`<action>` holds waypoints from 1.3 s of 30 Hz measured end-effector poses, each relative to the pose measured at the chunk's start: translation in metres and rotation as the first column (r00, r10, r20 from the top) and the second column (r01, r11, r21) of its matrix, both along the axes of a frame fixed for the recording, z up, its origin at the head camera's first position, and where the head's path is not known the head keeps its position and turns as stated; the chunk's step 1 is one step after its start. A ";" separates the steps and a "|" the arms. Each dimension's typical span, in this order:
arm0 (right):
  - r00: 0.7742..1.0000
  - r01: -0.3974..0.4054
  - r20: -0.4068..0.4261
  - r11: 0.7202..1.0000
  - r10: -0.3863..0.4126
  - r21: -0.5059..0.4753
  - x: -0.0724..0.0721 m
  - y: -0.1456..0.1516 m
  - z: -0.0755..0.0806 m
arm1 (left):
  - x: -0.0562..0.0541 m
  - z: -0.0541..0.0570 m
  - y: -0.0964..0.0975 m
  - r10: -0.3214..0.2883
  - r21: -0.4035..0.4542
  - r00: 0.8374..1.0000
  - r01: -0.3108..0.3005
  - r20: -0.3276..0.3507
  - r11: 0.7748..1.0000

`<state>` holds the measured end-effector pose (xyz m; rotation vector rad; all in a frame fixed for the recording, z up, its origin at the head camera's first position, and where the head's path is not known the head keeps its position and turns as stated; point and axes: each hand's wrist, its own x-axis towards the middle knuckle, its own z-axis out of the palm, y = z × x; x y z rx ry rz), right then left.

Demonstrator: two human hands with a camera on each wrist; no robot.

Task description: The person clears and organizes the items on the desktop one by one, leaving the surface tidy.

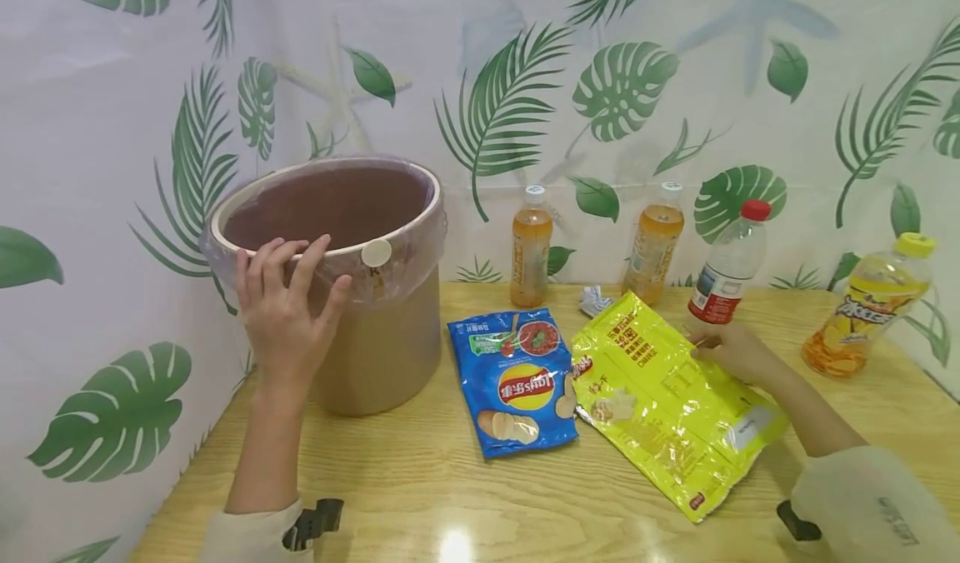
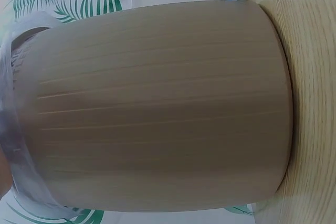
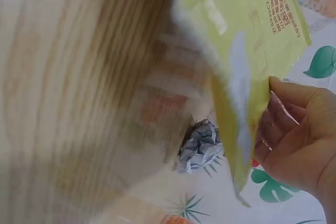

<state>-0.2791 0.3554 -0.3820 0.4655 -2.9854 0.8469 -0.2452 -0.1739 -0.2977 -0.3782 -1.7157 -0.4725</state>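
Observation:
A brown trash bin [image 1: 382, 351] with a clear liner folded over its pale rim stands at the left; its side fills the left wrist view. My left hand [image 1: 288, 309] rests on the near rim, fingers spread and pointing up. My right hand [image 1: 731, 355] pinches the edge of a large yellow snack bag [image 1: 667, 405], which looks flat. In the right wrist view the thumb lies on the bag's face, with the other fingers behind it. Left of it, a blue Lay's chip bag [image 1: 517, 384] lies on the table, close to the yellow one.
Behind the bags stand two orange-drink bottles [image 1: 531, 251] with white caps, a red-capped clear bottle [image 1: 727, 263] and a yellow-capped bottle [image 1: 866, 309]. A crumpled paper ball [image 1: 595, 301] lies between the orange bottles. Leaf-patterned sheeting [image 1: 525, 88] closes off the wooden table's [image 1: 420, 496] back.

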 end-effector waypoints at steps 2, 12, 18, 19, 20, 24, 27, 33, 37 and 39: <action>0.999 0.014 0.054 0.997 -0.010 -0.077 0.002 0.000 0.000 | -0.001 -0.001 0.000 0.001 0.013 1.000 -0.001 -0.014 1.000; 0.934 0.101 0.352 0.899 0.061 -0.426 0.014 0.010 -0.001 | -0.006 -0.003 0.003 -0.003 0.056 0.999 0.006 -0.050 0.998; 0.896 0.111 0.426 0.866 0.125 -0.488 0.024 0.018 0.005 | -0.006 -0.004 0.003 0.011 0.073 0.998 -0.007 -0.060 0.997; 0.893 0.104 0.428 0.864 0.137 -0.493 0.026 0.019 0.006 | -0.007 -0.004 0.003 0.013 0.073 0.998 -0.008 -0.063 0.997; 0.891 0.095 0.427 0.859 0.152 -0.503 0.028 0.020 0.007 | -0.007 -0.004 0.003 0.012 0.073 0.998 -0.008 -0.065 0.997; 0.877 0.044 0.427 0.850 0.219 -0.526 0.034 0.024 0.009 | -0.007 -0.003 0.004 0.007 0.073 0.998 -0.002 -0.069 0.997; 0.865 0.030 0.441 0.852 0.241 -0.523 0.037 0.026 0.010 | -0.008 -0.003 0.005 0.002 0.075 0.998 0.004 -0.069 0.997; 0.812 0.061 0.531 0.870 0.241 -0.489 0.038 0.027 0.010 | -0.008 -0.003 0.005 0.008 0.082 0.997 -0.003 -0.072 0.997; 0.773 0.018 0.561 0.874 0.296 -0.486 0.038 0.027 0.009 | -0.008 -0.003 0.005 0.003 0.087 0.997 0.003 -0.074 0.996; 0.763 -0.004 0.561 0.870 0.321 -0.492 0.038 0.027 0.008 | -0.009 -0.003 0.005 0.003 0.086 0.997 0.003 -0.073 0.996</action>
